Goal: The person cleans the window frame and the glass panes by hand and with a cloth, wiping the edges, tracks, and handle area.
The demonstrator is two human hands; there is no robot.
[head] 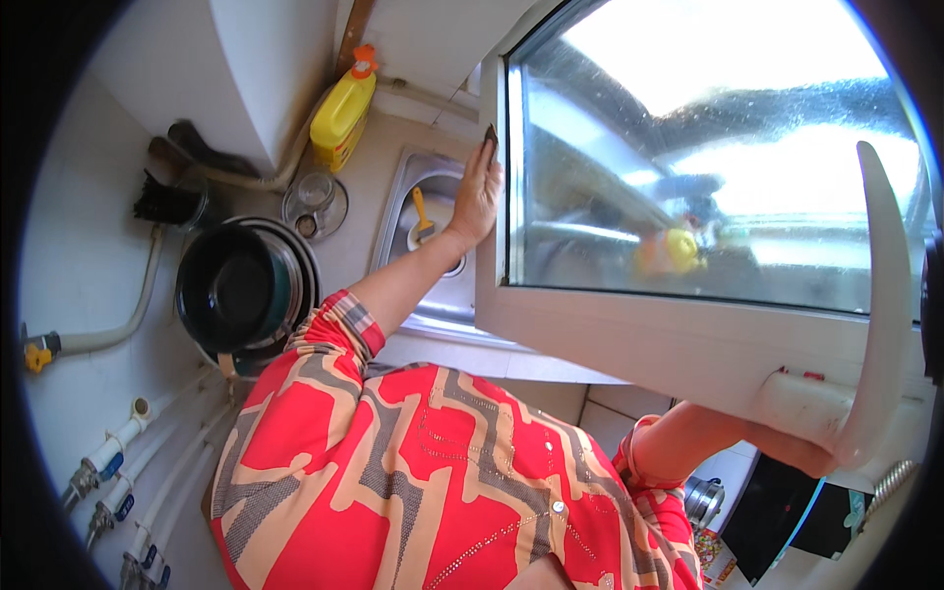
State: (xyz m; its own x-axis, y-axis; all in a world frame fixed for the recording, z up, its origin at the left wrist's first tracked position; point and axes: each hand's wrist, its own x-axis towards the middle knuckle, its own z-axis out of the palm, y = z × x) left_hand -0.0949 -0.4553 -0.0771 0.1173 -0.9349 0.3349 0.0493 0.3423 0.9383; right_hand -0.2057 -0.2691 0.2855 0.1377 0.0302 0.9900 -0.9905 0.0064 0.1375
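A white-framed window sash [627, 335] with a glass pane stands swung in before me. My left hand [478, 195] lies along its left edge with the fingers pointing up. A small dark brown piece [491, 140] sits between the fingertips and the frame; what it is cannot be made out. My right hand [793, 446] is at the lower right corner of the sash, by the base of the curved white window handle [881, 295]. The frame and the handle base hide much of that hand, so its grip is unclear.
Beneath my left arm is a steel sink [398, 221] holding a yellow-handled brush [421, 210]. Left of it stand a yellow jug [343, 118], a glass lid [335, 210] and stacked pots [234, 287]. Pipes with valves [110, 468] run along the left wall. A black panel [771, 509] lies lower right.
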